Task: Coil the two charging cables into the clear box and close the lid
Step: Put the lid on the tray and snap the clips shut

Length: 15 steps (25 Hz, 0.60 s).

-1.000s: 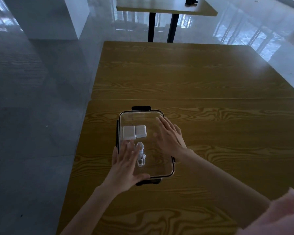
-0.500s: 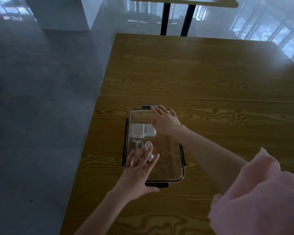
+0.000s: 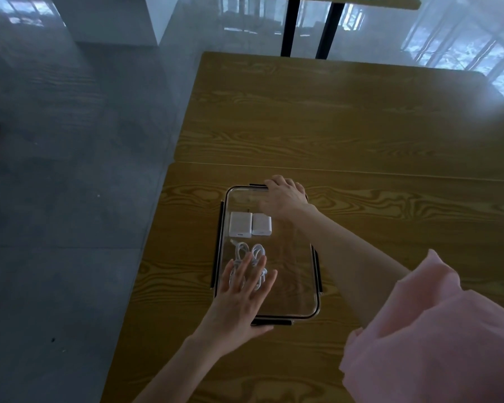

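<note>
A clear box (image 3: 297, 289) with black clips lies on the wooden table, its transparent lid on top. Inside it I see two white charger plugs (image 3: 249, 224) side by side and white coiled cables (image 3: 249, 254) below them. My left hand (image 3: 240, 298) lies flat with fingers spread on the near left part of the lid, partly covering the cables. My right hand (image 3: 282, 199) rests at the far edge of the lid, fingers curled over the black far clip (image 3: 258, 185).
The box sits near the left edge of the wooden table (image 3: 376, 205), which drops to a grey floor (image 3: 70, 199). A seam joins a second tabletop behind. My pink sleeve (image 3: 437, 338) fills the lower right. Another table's black legs (image 3: 309, 24) stand beyond.
My right hand has slid from the lid's middle to its far edge over the clip. My left hand stayed on the near part of the lid. The view moved closer.
</note>
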Available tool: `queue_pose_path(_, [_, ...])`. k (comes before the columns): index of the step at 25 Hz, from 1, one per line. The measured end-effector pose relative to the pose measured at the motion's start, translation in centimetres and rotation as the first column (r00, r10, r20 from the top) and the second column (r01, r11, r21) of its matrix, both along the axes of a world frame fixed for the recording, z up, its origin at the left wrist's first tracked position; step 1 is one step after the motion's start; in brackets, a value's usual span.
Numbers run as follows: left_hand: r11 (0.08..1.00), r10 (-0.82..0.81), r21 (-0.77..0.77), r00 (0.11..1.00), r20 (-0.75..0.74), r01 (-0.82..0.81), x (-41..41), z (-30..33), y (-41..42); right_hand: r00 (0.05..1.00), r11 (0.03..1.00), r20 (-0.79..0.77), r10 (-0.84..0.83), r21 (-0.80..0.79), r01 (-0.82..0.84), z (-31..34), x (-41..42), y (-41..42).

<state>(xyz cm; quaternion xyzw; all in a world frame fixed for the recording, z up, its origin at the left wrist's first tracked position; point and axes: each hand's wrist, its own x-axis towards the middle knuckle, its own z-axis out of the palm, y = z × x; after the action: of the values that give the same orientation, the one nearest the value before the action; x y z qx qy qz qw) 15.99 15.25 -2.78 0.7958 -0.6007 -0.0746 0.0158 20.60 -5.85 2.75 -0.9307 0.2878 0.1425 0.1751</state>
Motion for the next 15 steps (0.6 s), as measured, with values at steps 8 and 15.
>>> queue_pose_path(8, [1.000,-0.003,0.023,0.997,-0.073,0.005,0.3,-0.2,-0.1,0.997,0.995,-0.024,-0.076,0.063,0.078,-1.2,0.7,-0.3])
queue_pose_path(15, [1.000,-0.012,-0.004,0.989,-0.149,0.012,0.4,-0.3,0.0,0.998,0.999,0.033,-0.044,0.031,0.043,-1.9,-0.7,0.2])
